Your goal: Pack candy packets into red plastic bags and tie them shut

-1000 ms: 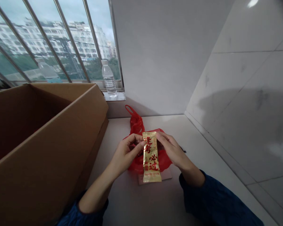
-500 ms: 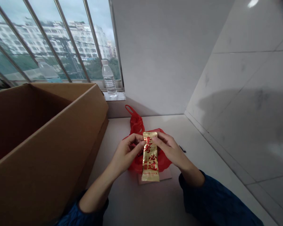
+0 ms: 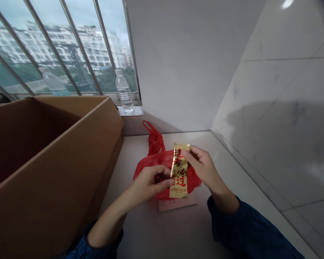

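My right grip [image 3: 202, 166] pinches a gold sachet [image 3: 179, 171], my left grip [image 3: 148, 182] half-closed at its edge. A red bag [image 3: 162, 160] lies on the counter [image 3: 140, 223].

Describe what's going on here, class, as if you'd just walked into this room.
A person holds a gold foil sachet printed with red characters and "GOOD LUCK" upright. The right hand grips it near the top, while the left hand touches its edge lower down. Behind it lies a red plastic bag on a white counter. A cardboard box stands to the left, and a water bottle sits on the windowsill.
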Available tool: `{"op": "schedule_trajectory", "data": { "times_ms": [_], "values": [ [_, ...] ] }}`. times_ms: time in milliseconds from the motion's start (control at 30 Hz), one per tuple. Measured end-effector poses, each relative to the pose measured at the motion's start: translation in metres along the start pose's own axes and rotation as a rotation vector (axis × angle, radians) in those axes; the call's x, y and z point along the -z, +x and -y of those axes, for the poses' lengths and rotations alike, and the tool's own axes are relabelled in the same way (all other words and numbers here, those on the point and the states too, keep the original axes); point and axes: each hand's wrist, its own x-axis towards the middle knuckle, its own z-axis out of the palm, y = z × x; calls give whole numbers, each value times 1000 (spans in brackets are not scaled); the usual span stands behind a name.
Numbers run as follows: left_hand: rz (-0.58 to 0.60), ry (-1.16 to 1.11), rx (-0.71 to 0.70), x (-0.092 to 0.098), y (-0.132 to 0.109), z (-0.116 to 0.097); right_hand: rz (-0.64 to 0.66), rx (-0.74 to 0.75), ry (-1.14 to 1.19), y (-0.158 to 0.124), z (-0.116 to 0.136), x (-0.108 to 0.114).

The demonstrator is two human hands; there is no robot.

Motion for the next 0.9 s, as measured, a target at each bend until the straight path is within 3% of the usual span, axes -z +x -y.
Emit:
{"op": "schedule_trajectory", "data": {
  "times_ms": [267,900],
  "values": [
    [105,-132,-1,0,0,3,-32,22,-36,0,2,1],
    [113,-119,3,0,-1,4,-21,4,-6,1,1,1]
  ]
}}
